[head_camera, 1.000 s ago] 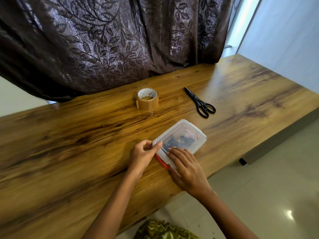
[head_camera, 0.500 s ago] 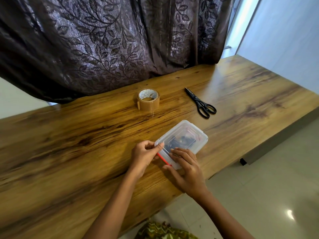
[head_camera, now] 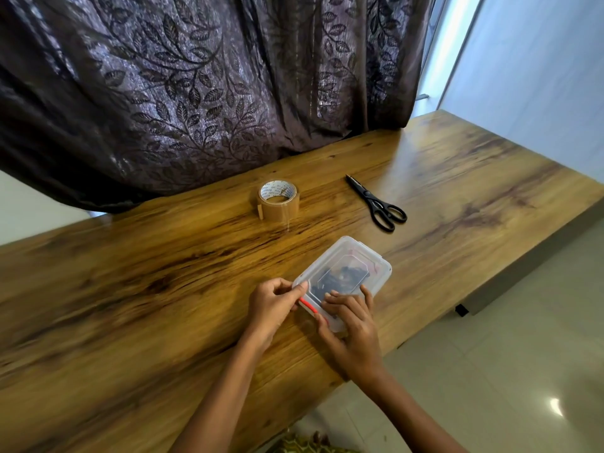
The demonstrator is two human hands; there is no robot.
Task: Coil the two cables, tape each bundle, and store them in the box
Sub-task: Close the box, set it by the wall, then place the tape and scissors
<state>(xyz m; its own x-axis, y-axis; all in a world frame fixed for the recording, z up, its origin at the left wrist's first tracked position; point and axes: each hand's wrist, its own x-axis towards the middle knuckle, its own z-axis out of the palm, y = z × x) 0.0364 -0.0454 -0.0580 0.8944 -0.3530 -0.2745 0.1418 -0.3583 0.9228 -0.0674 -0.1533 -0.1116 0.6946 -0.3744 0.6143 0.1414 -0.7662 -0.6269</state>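
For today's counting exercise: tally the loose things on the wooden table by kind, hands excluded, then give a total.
Tape roll: 1
Scissors: 1
Lidded plastic box: 1
Total: 3

A varnished wooden table (head_camera: 130,289) with bold dark grain carries a translucent, lightly frosted plastic box (head_camera: 346,273) with a red clip (head_camera: 309,305), a glossy roll of brown packing tape (head_camera: 277,204) and matt black-handled scissors (head_camera: 376,202) — behind them, a shimmering leaf-patterned curtain (head_camera: 196,93) of woven cloth.
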